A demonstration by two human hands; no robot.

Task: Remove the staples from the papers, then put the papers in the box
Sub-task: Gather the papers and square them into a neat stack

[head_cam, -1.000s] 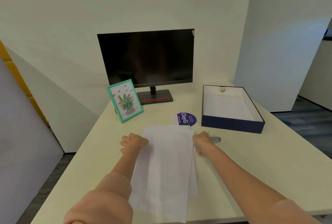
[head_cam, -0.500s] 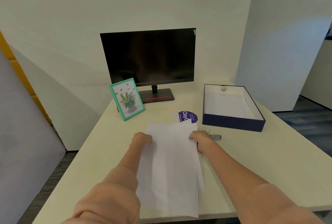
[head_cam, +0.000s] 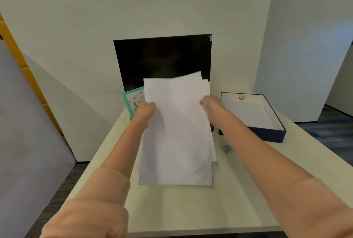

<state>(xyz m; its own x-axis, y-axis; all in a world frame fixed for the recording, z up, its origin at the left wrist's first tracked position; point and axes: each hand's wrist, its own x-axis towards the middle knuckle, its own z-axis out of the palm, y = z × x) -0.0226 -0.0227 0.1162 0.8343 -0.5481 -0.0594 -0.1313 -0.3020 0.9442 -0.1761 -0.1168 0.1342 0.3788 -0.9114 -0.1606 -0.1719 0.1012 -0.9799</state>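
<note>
Papers (head_cam: 177, 128) hang upright between my hands above the desk (head_cam: 181, 209), my left hand (head_cam: 147, 110) closed on one long edge and my right hand (head_cam: 211, 105) on the other, I judge for carrying to the box (head_cam: 271, 134), open to the right. Staple remover (head_cam: 228, 149) lies near that box; I can read no writing anywhere.

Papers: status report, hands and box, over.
Left hand and right hand both grip the papers, raised off the desk. Box open at right, one sheet inside. Small metal tool on the desk between; path looks clear.
</note>
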